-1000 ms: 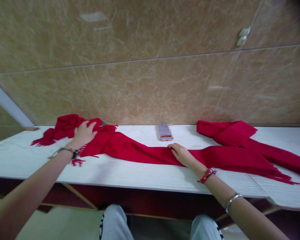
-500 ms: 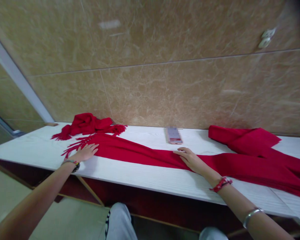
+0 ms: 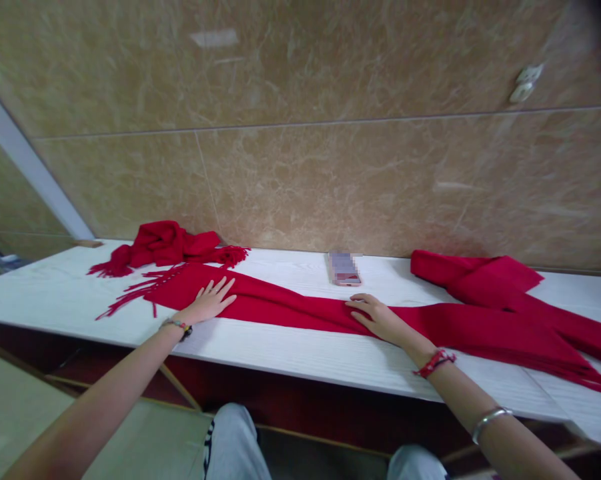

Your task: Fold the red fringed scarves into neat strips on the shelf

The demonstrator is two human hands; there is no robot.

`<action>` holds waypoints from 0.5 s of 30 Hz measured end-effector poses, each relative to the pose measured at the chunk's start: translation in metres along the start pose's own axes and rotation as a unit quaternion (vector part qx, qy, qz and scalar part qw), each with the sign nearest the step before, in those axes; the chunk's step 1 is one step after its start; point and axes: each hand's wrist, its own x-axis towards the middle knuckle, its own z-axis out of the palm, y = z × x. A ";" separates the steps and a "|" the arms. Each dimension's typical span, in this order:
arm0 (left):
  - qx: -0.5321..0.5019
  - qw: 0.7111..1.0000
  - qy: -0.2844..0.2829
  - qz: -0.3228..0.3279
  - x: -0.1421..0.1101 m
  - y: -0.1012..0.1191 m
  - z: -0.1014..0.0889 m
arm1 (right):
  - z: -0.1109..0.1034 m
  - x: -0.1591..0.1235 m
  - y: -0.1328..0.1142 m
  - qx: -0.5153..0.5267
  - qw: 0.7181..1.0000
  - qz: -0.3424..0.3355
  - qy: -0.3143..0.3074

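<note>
1. While the left hand (image 3: 207, 303) lies open at 8 o'clock, the right hand (image 3: 377, 319) rests loosely parted at 4, both touching the red scarf (image 3: 285, 308) across 6 o'clock.
2. It looks light, soft, floppy; the long edges seem best to grasp.
3. No brand or writing is readable.

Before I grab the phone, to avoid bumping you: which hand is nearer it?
Right hand: just in front of the phone, slightly right; the left hand is well left of it.
</note>
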 end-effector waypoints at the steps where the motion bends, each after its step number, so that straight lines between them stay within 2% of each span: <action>1: -0.001 1.000 -0.008 -0.017 -0.001 -0.002 -0.001 | 0.000 0.000 0.000 -0.001 1.000 0.001 -0.001; 3: -0.002 0.999 -0.025 -0.027 -0.001 -0.004 -0.006 | 0.000 0.001 0.001 -0.004 1.000 0.000 -0.003; 5: 0.002 1.000 -0.012 0.010 0.004 -0.001 -0.017 | -0.003 0.002 -0.001 -0.003 1.000 -0.003 0.000; 8: 0.030 0.986 0.064 0.148 0.019 0.015 -0.033 | -0.011 0.002 -0.009 0.009 1.000 -0.011 0.005; 10: 0.057 0.969 0.081 0.228 0.032 0.030 -0.041 | -0.018 0.002 -0.017 0.018 1.000 -0.017 -0.003; 12: 0.081 0.960 0.048 0.266 0.045 0.044 -0.046 | -0.024 0.001 -0.026 0.025 0.999 -0.024 -0.024; 15: 0.098 0.956 -0.030 0.276 0.063 0.054 -0.052 | -0.027 0.000 -0.035 0.023 0.997 -0.045 -0.058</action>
